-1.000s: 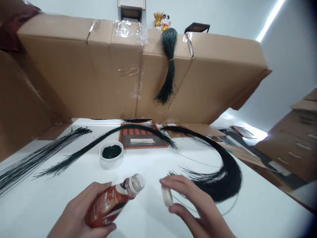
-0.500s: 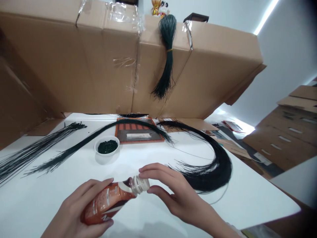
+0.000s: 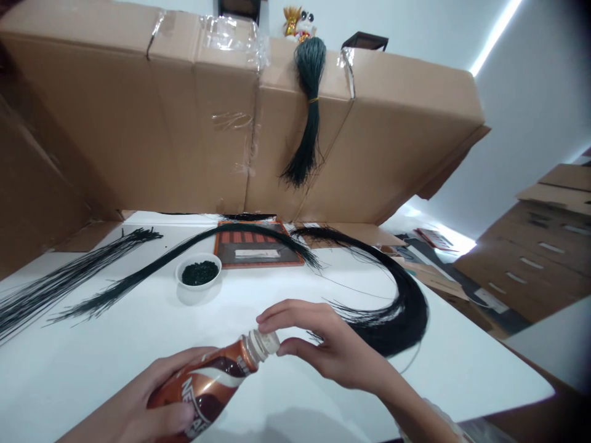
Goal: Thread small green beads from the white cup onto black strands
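Note:
A brown and orange bottle [image 3: 207, 384] lies tilted in my left hand [image 3: 157, 394], its neck pointing up and to the right. The fingers and thumb of that hand wrap round its body. At the neck is a whitish cap [image 3: 269, 342], which my right hand [image 3: 318, 338] pinches between fingertips and thumb. Beyond the bottle stands a white bowl [image 3: 179, 276] holding small dark green pieces. A long dark green bundle of strands [image 3: 184, 246] arches behind the bowl, and a thick black bundle [image 3: 409, 314] curves on the right.
More dark strands [image 3: 69, 271] lie at the left. An orange-edged board [image 3: 221, 255] rests behind the bowl. A large cardboard box [image 3: 184, 135] spans the back, with a tied green bundle [image 3: 311, 111] hanging over its edge. Cardboard boxes [image 3: 530, 246] stand far right.
My left hand has turned the bottle, so more of its lettering faces me. My right hand stays at the cap. The view has tilted up slightly.

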